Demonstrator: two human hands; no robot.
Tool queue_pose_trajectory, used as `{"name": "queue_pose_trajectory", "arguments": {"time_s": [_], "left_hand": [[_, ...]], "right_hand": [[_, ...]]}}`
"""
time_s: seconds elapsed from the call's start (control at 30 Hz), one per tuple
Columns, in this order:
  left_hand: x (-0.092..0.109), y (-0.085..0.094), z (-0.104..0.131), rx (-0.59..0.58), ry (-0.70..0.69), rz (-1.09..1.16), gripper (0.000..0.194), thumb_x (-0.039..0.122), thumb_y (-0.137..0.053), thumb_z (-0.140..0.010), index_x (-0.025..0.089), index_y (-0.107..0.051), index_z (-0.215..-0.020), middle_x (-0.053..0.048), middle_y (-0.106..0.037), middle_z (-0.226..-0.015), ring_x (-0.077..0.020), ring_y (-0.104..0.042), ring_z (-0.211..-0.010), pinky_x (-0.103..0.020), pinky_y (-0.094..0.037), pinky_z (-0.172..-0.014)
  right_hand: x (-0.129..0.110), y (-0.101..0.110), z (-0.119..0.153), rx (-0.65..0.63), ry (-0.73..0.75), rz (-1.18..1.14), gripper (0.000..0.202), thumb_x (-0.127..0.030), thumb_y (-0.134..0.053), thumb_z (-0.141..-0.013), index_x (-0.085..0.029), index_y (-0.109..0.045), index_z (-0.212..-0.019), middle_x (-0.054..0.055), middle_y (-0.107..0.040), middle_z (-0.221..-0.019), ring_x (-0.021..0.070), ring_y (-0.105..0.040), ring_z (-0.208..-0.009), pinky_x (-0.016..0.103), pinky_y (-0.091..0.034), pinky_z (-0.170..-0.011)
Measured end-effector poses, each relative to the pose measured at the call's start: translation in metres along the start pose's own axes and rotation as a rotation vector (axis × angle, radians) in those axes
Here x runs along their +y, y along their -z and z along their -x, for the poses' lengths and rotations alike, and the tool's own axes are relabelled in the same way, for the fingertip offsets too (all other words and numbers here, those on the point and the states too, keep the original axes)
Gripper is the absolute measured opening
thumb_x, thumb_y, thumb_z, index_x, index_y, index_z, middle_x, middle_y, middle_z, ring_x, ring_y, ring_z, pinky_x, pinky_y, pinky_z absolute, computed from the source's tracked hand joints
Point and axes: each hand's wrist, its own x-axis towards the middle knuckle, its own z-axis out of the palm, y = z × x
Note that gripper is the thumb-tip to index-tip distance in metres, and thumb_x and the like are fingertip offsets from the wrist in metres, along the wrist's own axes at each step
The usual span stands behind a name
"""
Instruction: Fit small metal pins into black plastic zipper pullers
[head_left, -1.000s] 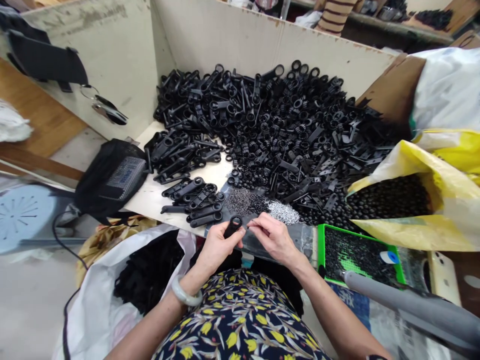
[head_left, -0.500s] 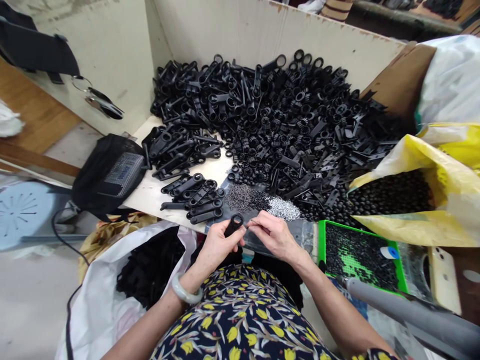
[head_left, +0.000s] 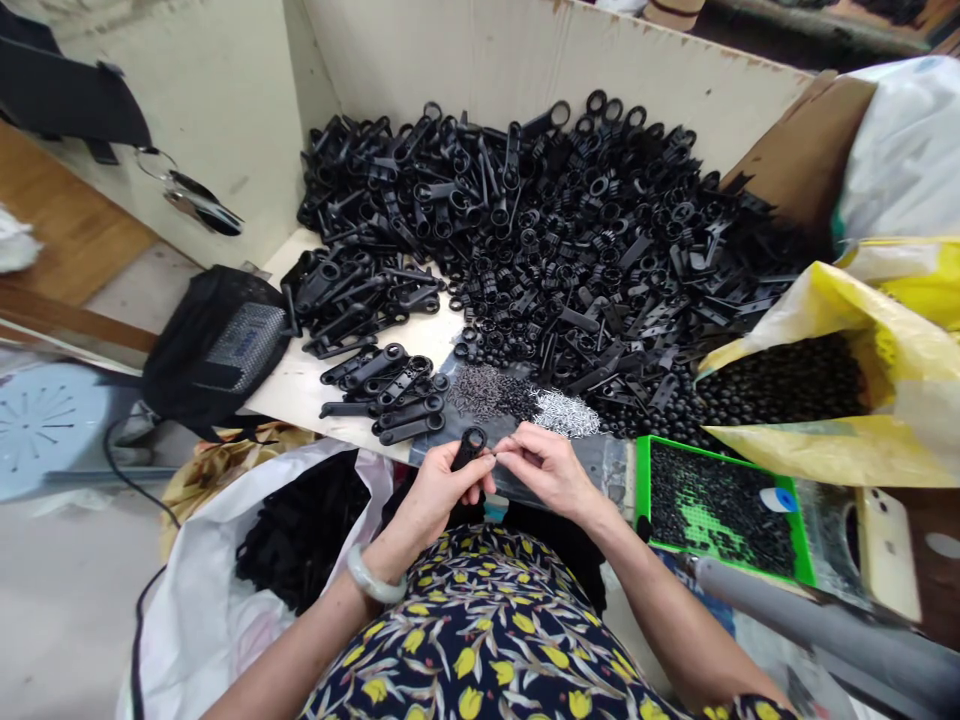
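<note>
My left hand (head_left: pixel 439 490) is closed around a black ring-ended part (head_left: pixel 471 443), with the ring pointing up and away from me. Close beside it on the right, my right hand (head_left: pixel 547 468) pinches at the left thumb tip; whatever is between those fingertips is too small to make out. Just beyond the hands lie small piles of brownish bits (head_left: pixel 480 391) and silvery metal pieces (head_left: pixel 566 413). Several black arms (head_left: pixel 411 422) lie in a group to the left of these piles.
A large heap of black parts (head_left: pixel 525 230) fills the back. At right are a green tray (head_left: pixel 643 490), a yellow bag (head_left: pixel 862 450), a phone (head_left: pixel 889 550) and a grey bar (head_left: pixel 810 620). A white sack (head_left: pixel 187 590) and black pouch (head_left: pixel 217 345) are at left.
The view has shifted slightly. Both hands stay together in nearly the same place, with the right fingertips a little closer to the left thumb.
</note>
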Motion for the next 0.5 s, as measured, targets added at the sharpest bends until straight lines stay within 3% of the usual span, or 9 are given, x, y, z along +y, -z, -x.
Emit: {"name": "queue_pose_trajectory", "arguments": {"time_s": [0.1, 0.3, 0.5], "left_hand": [[0.000, -0.004, -0.002, -0.001, 0.058, 0.148, 0.030, 0.039, -0.082, -0.076, 0.015, -0.066, -0.085, 0.003, -0.062, -0.057, -0.0038, -0.039, -0.044, -0.018, -0.023, -0.044], [0.001, -0.012, -0.006, 0.011, 0.073, 0.304, 0.029, 0.037, -0.082, -0.073, 0.015, -0.066, -0.082, 0.005, -0.057, -0.056, -0.0012, -0.032, -0.041, -0.017, -0.020, -0.043], [0.001, -0.015, -0.006, 0.017, 0.066, 0.318, 0.028, 0.037, -0.081, -0.076, 0.015, -0.064, -0.082, 0.004, -0.059, -0.059, -0.0013, -0.033, -0.043, -0.017, -0.020, -0.043]], "right_hand": [[0.000, -0.005, 0.001, 0.069, -0.081, -0.077, 0.026, -0.041, -0.062, -0.100, -0.022, -0.079, -0.095, 0.000, -0.060, -0.072, 0.0131, -0.050, -0.062, 0.026, -0.039, -0.058], [0.002, -0.018, 0.008, 0.194, -0.228, -0.272, 0.024, -0.042, -0.069, -0.093, -0.021, -0.078, -0.100, -0.001, -0.062, -0.073, 0.0124, -0.051, -0.062, 0.025, -0.042, -0.057], [0.002, -0.016, 0.010, 0.251, -0.117, -0.146, 0.018, -0.035, -0.069, -0.095, -0.022, -0.080, -0.099, -0.001, -0.060, -0.074, 0.0128, -0.051, -0.064, 0.026, -0.042, -0.059]]}}
